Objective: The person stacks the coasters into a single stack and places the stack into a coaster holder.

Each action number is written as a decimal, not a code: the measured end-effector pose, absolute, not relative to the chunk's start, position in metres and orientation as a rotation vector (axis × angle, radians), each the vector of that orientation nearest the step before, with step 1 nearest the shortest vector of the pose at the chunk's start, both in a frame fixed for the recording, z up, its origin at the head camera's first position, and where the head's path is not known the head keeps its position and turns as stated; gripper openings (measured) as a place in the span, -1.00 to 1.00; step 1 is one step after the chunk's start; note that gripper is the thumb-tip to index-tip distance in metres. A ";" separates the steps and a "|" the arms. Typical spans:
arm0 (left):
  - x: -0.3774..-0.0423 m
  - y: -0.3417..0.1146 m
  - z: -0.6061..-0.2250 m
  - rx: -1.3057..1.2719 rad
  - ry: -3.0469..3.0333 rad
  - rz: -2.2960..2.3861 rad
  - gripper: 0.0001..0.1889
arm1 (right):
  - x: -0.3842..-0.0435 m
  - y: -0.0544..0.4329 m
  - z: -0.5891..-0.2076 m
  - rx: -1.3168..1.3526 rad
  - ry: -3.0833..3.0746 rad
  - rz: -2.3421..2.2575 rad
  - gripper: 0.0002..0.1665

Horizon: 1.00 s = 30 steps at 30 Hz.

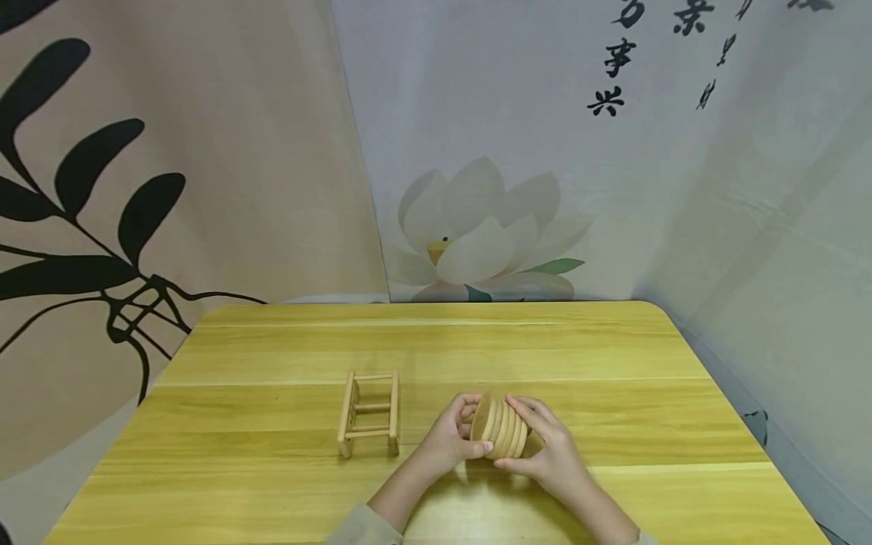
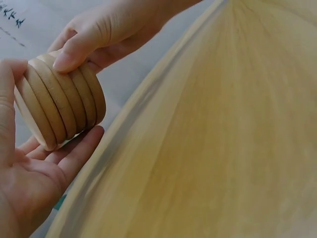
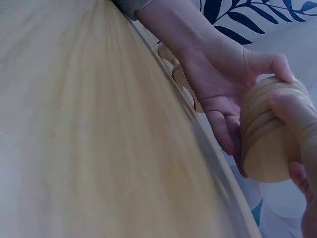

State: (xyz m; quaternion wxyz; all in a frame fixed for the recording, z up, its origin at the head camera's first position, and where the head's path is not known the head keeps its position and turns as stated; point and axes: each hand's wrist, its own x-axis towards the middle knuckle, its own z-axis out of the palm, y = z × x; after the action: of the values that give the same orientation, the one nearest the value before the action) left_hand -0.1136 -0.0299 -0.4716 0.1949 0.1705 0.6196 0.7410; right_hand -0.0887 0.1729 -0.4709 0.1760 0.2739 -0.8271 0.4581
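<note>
Several round wooden discs, pressed face to face in a stack (image 1: 500, 428), are held between both hands above the table. My left hand (image 1: 451, 435) grips the stack from the left, its thumb at the lower rim of the end disc and fingers beneath, as the left wrist view shows. From the right, my right hand (image 1: 548, 446) holds the stack with its thumb and fingers on the disc edges. In the left wrist view the discs (image 2: 62, 96) lie tightly together in a tilted row. A small wooden rack (image 1: 370, 412) with crossbars stands to the left of my hands.
The wooden table (image 1: 272, 484) has a light yellow striped grain and rounded far corners. Behind it hangs a cloth backdrop (image 1: 490, 91) with a lotus, dark leaves and black characters.
</note>
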 end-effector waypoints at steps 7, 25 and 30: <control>-0.113 -0.031 -0.469 0.485 1.757 2.047 -0.27 | -0.090 0.176 -0.467 0.808 -2.377 1.246 0.09; -0.113 -0.032 -0.465 0.573 1.754 2.043 -0.15 | -0.092 0.178 -0.455 0.880 -2.408 1.251 0.07; -0.112 -0.033 -0.464 0.604 1.742 2.035 -0.15 | -0.093 0.178 -0.453 0.916 -2.403 1.238 0.07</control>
State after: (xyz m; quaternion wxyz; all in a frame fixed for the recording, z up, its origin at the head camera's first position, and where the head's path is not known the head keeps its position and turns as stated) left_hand -0.1124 -0.0329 -0.4644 0.1965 0.2156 0.6219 0.7268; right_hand -0.0933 0.1781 -0.4528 0.1432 0.3177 -0.8333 0.4291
